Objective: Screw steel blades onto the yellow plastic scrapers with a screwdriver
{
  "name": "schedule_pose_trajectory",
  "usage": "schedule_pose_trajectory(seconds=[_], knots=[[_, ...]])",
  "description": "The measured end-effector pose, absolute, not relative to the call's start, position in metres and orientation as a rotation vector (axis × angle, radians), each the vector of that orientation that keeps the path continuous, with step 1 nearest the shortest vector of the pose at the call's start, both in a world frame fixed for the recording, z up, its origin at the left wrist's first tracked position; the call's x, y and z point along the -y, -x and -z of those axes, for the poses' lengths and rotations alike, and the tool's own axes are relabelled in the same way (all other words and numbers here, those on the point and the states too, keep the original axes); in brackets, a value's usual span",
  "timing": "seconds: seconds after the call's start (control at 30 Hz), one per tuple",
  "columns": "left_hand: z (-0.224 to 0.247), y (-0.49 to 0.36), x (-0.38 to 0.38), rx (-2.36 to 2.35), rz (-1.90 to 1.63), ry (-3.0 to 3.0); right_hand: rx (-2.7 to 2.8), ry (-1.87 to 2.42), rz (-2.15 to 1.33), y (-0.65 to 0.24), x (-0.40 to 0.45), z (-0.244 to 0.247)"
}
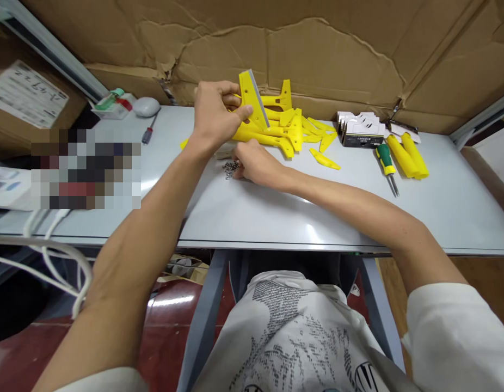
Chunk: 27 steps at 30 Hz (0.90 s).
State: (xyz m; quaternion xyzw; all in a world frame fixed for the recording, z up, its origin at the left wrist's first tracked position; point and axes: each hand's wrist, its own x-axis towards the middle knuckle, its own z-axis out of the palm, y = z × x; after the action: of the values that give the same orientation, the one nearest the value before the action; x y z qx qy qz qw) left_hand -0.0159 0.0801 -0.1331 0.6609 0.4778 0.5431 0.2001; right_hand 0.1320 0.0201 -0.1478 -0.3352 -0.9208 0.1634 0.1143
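Note:
Raised above the table, my left hand (217, 111) is closed on a yellow scraper (252, 98) with a grey blade along its right edge. Lower down, my right hand (256, 163) has its fingertips bent into a small pile of screws (230, 169) on the table; whether a screw is pinched in them is hidden. Behind both hands lie several yellow scraper handles (276, 136) in a heap. Flat yellow plates (324, 159) with pointed ends are scattered to the right of that heap.
On the right stand black-and-white boxes (361, 130), a green-and-yellow screwdriver (386, 166) and yellow tubes (409, 157). Another screwdriver (149, 130) and a white rounded object (146, 106) lie at the left. Cardboard (317, 54) walls the back; white cables (51, 239) cross the front left edge.

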Motion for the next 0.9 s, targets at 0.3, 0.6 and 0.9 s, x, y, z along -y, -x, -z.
schedule_pose_trajectory(seconds=[0.3,0.6,0.9], knots=[[0.116,0.010,-0.059,-1.414,-1.336,-1.765,2.665,0.989,-0.429,-0.170,-0.012,0.124],[0.123,-0.009,-0.051,-1.320,-1.220,-1.800,2.695,0.884,-0.656,-0.293,0.004,0.138],[0.134,-0.019,-0.040,-1.419,-1.228,-1.890,2.660,0.708,-0.184,-0.240,0.023,0.179]])
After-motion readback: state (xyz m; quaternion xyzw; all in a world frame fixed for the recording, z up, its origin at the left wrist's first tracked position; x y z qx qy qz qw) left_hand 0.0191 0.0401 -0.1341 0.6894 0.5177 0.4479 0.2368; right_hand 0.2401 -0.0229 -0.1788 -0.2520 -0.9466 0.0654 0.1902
